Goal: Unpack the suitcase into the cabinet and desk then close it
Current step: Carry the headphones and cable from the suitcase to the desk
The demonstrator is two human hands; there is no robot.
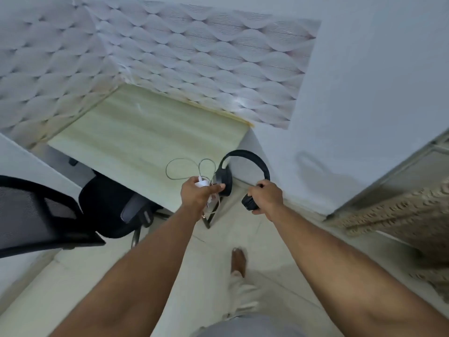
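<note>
Black over-ear headphones point(245, 155) hang in the air just off the near right corner of a pale wooden desk point(136, 142). My right hand point(267, 198) grips their right ear cup. My left hand point(198, 197) holds a white charger with a looped cable point(184, 166), and its fingers also pinch the left ear cup. The suitcase and the cabinet are out of view.
A black mesh office chair point(73, 210) stands at the desk's near left side. A woven, patterned object point(398, 210) sits against the wall at right. Patterned wallpaper backs the desk. My bare foot point(239, 261) is on the tiled floor below.
</note>
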